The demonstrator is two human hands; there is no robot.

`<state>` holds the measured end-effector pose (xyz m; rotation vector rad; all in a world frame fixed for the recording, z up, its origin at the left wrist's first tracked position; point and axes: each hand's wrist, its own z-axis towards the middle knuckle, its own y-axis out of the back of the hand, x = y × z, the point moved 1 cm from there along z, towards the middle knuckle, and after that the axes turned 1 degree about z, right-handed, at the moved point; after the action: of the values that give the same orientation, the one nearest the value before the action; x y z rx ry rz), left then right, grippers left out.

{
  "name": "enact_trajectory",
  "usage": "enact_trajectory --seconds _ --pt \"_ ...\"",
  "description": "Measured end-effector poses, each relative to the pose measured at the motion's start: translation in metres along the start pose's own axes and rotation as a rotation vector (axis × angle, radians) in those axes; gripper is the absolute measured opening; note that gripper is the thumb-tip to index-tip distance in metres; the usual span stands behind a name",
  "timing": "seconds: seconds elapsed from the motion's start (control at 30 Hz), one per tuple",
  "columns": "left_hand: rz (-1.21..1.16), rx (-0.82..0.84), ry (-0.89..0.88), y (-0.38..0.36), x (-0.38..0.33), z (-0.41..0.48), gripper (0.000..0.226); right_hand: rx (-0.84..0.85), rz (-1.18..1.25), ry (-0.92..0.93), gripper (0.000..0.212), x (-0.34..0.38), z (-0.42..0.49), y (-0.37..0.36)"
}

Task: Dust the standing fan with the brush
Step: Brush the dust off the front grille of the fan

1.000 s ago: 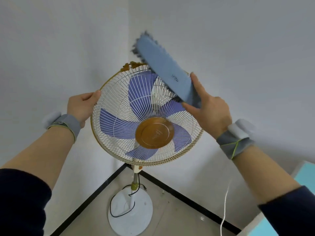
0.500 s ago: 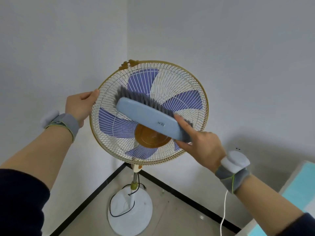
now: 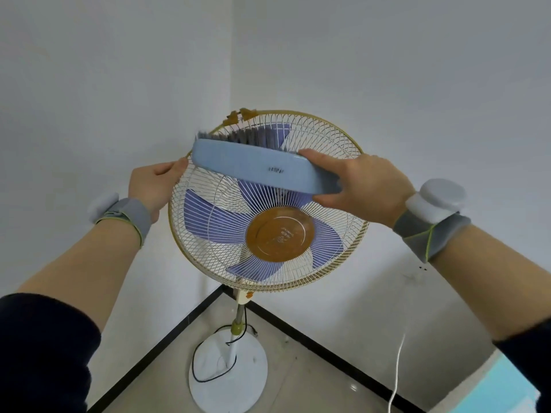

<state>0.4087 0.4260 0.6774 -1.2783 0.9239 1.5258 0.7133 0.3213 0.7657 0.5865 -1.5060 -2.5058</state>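
Fan grille (image 3: 328,162) under brush (image 3: 256,168) (bristles on wires), right hand (image 3: 366,189) clamped on brush, left hand (image 3: 155,186) gripping rim.

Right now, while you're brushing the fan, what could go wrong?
The fan stands on a thin pole over a round base, and the brush is pressing high on the grille, so it might tip; only the left hand steadies the rim. The bristles could snag in the wires. The black cord looped on the base might catch a foot.
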Motion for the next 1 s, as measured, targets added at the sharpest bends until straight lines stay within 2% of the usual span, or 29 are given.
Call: enact_trajectory --seconds 0.2,0.37,0.47,0.53,0.57,0.67,0.77,0.9,1.0 --pt "0.024 0.02 0.001 -0.002 0.0 0.002 0.049 -0.065 -0.006 0.114 0.072 -0.009 -0.023 -0.015" --pt "0.01 0.049 0.02 -0.003 -0.001 0.004 0.05 0.122 -0.116 0.152 0.072 -0.008 -0.036 -0.02" --pt "0.01 0.048 0.025 -0.002 -0.003 0.004 0.045 -0.053 -0.079 0.19 0.07 -0.006 -0.03 -0.004" --pt "0.094 0.044 0.024 -0.003 -0.001 0.005 0.024 -0.178 -0.1 0.226 0.069 0.002 -0.017 0.01" --pt "0.14 0.038 0.042 -0.003 0.0 0.005 0.015 -0.176 -0.117 0.21 0.07 0.009 -0.008 0.017" --pt "0.175 0.035 0.029 -0.004 0.001 0.001 0.024 -0.02 -0.184 0.143 0.071 0.028 0.014 0.022" --pt "-0.014 0.081 0.045 0.003 -0.001 0.0 0.013 0.085 -0.211 0.183 0.071 0.038 0.014 0.014" --pt "-0.043 0.091 0.089 0.014 0.009 0.006 0.038 0.224 -0.219 0.247 0.069 0.042 -0.013 -0.005" --pt "-0.053 0.102 0.096 0.016 0.008 0.006 0.04 0.25 -0.167 0.241 0.07 0.045 -0.023 -0.009"
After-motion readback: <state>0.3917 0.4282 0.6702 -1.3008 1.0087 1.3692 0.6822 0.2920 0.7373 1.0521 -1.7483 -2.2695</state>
